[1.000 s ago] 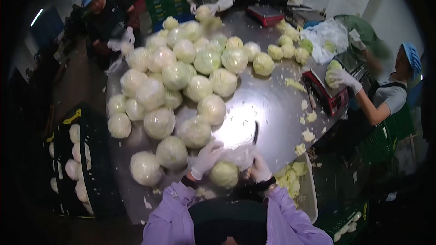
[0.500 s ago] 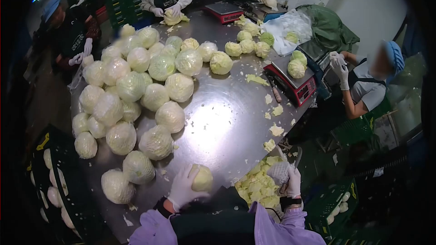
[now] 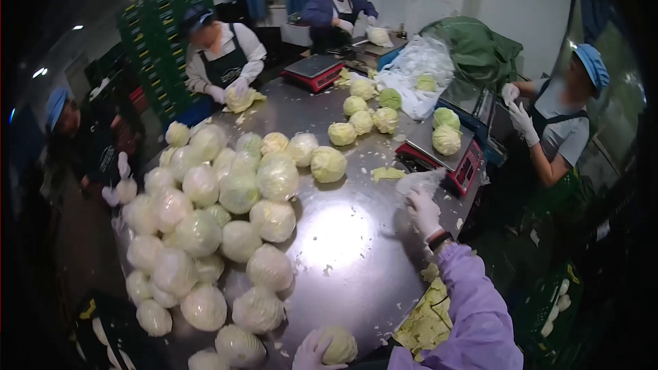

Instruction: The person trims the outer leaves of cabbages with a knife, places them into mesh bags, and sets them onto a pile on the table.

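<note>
At the bottom edge, my left hand [image 3: 314,352] is curled against the side of a pale, trimmed cabbage [image 3: 340,345] resting on the steel table [image 3: 370,260]. My right hand [image 3: 425,212] reaches far forward over the table. Its fingers are closed on a whitish, see-through foam net [image 3: 419,182], which hangs close to the near corner of a red scale [image 3: 467,168]. Two bare cabbages [image 3: 446,140] sit on that scale. No knife shows in my right hand now.
Many net-wrapped cabbages [image 3: 199,233] are piled on the left. Leaf trimmings [image 3: 421,325] fill a container below my right arm. Unwrapped cabbages [image 3: 361,122] and white plastic bags [image 3: 426,68] lie farther back. Co-workers stand round the table, one person [image 3: 558,120] at the right.
My right hand has swung from beside the trimmings, where a knife and netting showed, forward over the table with the net. My left hand stays on the cabbage. The view has tilted up.
</note>
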`<state>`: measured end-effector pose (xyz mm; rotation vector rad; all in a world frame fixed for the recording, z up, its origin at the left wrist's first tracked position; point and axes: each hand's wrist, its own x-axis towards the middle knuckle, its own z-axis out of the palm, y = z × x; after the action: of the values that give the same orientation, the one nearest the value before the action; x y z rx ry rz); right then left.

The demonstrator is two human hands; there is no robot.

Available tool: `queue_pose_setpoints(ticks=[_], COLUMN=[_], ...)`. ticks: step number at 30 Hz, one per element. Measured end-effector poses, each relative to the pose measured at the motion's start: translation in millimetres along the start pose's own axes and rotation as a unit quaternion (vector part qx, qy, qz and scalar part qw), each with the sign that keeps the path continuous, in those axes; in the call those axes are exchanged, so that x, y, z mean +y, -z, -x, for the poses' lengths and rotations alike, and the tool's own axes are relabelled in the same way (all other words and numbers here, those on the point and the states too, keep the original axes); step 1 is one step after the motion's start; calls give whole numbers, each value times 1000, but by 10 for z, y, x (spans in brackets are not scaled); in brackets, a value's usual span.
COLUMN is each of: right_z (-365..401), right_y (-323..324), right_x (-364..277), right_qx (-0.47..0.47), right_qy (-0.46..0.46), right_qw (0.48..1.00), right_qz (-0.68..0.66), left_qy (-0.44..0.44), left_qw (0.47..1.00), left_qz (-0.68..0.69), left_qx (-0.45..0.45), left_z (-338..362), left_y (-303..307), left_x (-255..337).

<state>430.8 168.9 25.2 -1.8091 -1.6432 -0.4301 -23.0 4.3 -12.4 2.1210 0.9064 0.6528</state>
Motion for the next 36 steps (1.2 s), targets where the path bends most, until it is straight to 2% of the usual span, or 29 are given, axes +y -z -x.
queue_pose_setpoints(ticks=[2,4,5,6,9,11,12,14,17,18,20,22,24,26,28,30,32,33,34,35,36], right_z=[-164,-448,-560,-623,-654,-566,-515,-345,133,554,1171,1884,2549,3088,3614,3813,3838,3758,3619,3434,3207], right_y=[-745,-841,-973,-1071,-1450,-1485,-1461,-1195,-558,-478,-65,272,580,854,1110,1412,1658,1756,1866,1932,1944], right_x=[445,318,334,322,389,452,500,477,237,385,258,144,19,-14,121,133,49,-22,-90,-212,-431], right_qx=[-120,-154,-188,-193,-236,-244,-240,-262,-259,-245,-228,-180,-145,-239,-260,-284,-156,-144,-126,-121,-100], right_qy=[-27,-12,-60,-63,-220,-238,-261,-270,-272,-257,-285,-309,-352,-418,-426,-539,-464,-436,-406,-405,-489], right_qw=[991,988,980,979,943,937,932,925,922,927,921,920,919,871,862,793,872,888,905,906,857], right_qz=[52,25,24,27,79,75,73,60,98,117,136,158,103,99,89,-7,-26,0,27,24,-128], left_qy=[49,49,35,37,29,68,71,44,59,54,135,133,131,136,127,181,160,166,230,277,269], left_qw=[998,998,998,998,998,992,992,997,996,997,972,975,978,979,950,925,897,898,774,609,614], left_qz=[22,-17,-53,-49,-41,103,106,65,52,52,192,175,155,138,277,332,402,398,583,737,736], left_qx=[-22,-26,-28,-32,-23,-15,-17,-14,-43,-36,-21,-34,-50,-66,-64,33,92,90,94,93,92], left_z=[-16,-6,-48,-62,-14,35,107,243,195,45,-291,-245,-278,-415,-575,-396,-364,-331,-357,-385,-412], left_y=[-22,-18,-24,-40,-122,-174,-243,-392,-365,-197,261,177,190,353,467,191,64,105,144,157,139], left_x=[-82,-126,-182,-255,-400,-492,-583,-802,-822,-593,51,-45,-106,-52,8,-475,-807,-729,-600,-470,-352])
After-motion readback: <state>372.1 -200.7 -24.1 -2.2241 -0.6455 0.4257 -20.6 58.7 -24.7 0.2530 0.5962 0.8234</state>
